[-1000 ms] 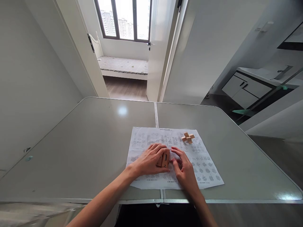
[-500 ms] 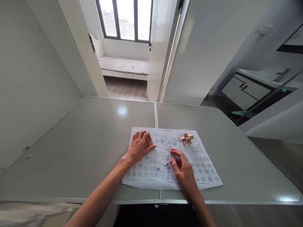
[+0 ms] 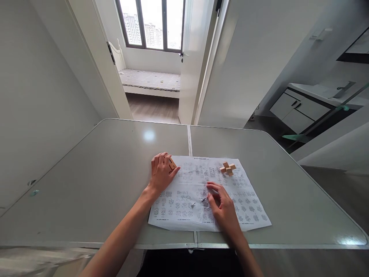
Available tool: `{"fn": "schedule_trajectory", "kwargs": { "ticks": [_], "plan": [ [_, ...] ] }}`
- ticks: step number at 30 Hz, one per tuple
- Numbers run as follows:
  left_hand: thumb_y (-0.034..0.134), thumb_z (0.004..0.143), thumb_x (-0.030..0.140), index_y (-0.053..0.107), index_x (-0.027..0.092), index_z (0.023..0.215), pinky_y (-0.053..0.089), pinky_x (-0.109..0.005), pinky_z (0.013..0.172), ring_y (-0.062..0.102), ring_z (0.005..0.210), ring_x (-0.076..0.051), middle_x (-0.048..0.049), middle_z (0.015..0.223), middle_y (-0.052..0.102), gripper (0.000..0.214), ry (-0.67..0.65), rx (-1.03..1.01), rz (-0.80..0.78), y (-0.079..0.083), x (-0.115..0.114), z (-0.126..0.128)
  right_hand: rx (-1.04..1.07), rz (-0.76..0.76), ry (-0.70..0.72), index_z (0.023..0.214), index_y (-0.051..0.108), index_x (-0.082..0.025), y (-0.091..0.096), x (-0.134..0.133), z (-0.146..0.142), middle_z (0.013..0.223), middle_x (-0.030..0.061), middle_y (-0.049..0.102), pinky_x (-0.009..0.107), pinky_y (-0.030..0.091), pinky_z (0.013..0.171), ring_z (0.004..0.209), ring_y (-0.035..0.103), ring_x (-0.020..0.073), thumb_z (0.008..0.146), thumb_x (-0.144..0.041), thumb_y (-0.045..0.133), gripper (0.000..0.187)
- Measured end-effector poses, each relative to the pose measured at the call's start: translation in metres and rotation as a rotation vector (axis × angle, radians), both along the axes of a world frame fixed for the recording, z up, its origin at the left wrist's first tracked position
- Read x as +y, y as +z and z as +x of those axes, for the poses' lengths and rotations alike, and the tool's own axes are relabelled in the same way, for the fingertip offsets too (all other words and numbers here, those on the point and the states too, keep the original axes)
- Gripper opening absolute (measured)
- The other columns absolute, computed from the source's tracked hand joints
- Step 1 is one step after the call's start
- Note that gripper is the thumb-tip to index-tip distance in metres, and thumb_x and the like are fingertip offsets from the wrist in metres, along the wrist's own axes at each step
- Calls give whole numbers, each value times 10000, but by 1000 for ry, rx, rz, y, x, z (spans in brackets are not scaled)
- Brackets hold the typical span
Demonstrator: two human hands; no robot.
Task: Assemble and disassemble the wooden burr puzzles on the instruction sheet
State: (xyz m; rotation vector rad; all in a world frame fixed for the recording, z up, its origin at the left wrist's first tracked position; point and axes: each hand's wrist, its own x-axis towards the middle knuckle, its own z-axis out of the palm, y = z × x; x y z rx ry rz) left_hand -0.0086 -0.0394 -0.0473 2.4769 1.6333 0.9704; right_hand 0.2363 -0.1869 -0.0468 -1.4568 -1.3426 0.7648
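My left hand (image 3: 161,171) is curled over a small wooden block puzzle (image 3: 172,164) at the far left corner of a printed instruction sheet (image 3: 184,200); only the block's right end shows past my fingers. My right hand (image 3: 221,204) rests on the middle of the sheet with fingers bent, next to a couple of tiny dark bits (image 3: 203,200) on the paper; whether it pinches anything is hidden. A second wooden puzzle, a cross of interlocked bars (image 3: 227,168), lies on the sheet's far right corner, apart from both hands.
The sheet lies on a grey folding table (image 3: 100,181) with a seam down its middle. An open doorway (image 3: 152,77) behind leads to a room with a window seat. White walls stand left and right, and cabinets (image 3: 302,107) at far right.
My left hand has carried the wooden block from the sheet's centre, beside my right hand, out to the far left corner. The right hand has stayed in place.
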Motion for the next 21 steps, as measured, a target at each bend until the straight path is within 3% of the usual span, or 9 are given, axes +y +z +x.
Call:
{"fn": "schedule_trajectory", "kwargs": {
  "ticks": [5, 8, 11, 16, 21],
  "plan": [
    [623, 1035, 372, 580, 237, 1331, 450, -563, 1180, 525, 1408, -348, -140, 1415, 622, 328, -223, 1, 23, 8, -19, 13, 331, -109, -11, 1137, 774, -229, -1, 3, 5, 1349, 125, 711, 498, 533, 1086, 1259, 656, 331, 915, -419, 766, 292],
    [604, 1048, 342, 608, 251, 1303, 499, -532, 1161, 573, 1369, -312, -115, 1394, 643, 270, -363, 14, 14, 10, -30, 21, 507, -178, 9, 1139, 748, -225, -2, 15, 23, 1248, 133, 757, 440, 633, 861, 1094, 743, 309, 949, -505, 722, 340],
    [611, 1047, 314, 625, 251, 1277, 510, -518, 1167, 596, 1343, -292, -102, 1395, 647, 239, -452, 27, -5, 10, -36, 26, 661, -222, 31, 1056, 745, -228, 2, 36, 50, 1106, 124, 771, 340, 619, 641, 923, 755, 248, 977, -535, 666, 326],
    [571, 1065, 292, 637, 238, 1257, 516, -548, 1157, 622, 1296, -293, -112, 1384, 641, 210, -472, 4, -42, 9, -37, 25, 805, -238, 94, 991, 716, -245, 18, 68, 78, 940, 62, 721, 192, 447, 440, 714, 648, 144, 986, -475, 672, 234],
    [588, 1053, 270, 662, 242, 1198, 504, -545, 1164, 646, 1268, -281, -97, 1335, 674, 165, -497, -57, -100, 10, -39, 25, 838, -238, 113, 902, 619, -259, 21, 77, 70, 687, -52, 520, 173, 359, 387, 506, 441, 106, 961, -446, 730, 224]
  ]
}}
